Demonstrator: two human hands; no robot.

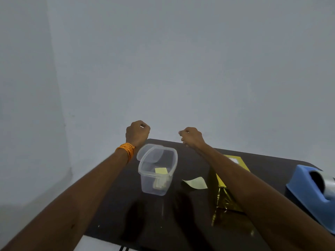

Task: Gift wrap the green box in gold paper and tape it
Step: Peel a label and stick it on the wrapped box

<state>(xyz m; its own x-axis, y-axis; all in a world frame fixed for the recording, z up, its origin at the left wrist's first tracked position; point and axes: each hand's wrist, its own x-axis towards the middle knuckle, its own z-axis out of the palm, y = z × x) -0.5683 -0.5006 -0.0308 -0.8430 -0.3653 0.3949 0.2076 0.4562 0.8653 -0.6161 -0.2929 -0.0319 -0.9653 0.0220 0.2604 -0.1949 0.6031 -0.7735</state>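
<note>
Both my arms stretch out over the dark table (192, 220). My left hand (137, 131), with orange thread round the wrist, is curled into a fist and holds nothing. My right hand (191, 136) is raised beside it with curled fingers, also with nothing visible in it. Crumpled gold paper (222, 198) lies under my right forearm, with a gold-wrapped flat shape (237, 161) behind it, partly hidden by the arm. No green surface of the box shows. A blue tape dispenser (311, 192) stands at the right edge.
A clear plastic tub (157, 171) with small yellowish pieces inside stands mid-table, and its lid (145, 153) leans behind it. A pale yellow paper scrap (195, 182) lies to its right. A grey wall rises close behind the table.
</note>
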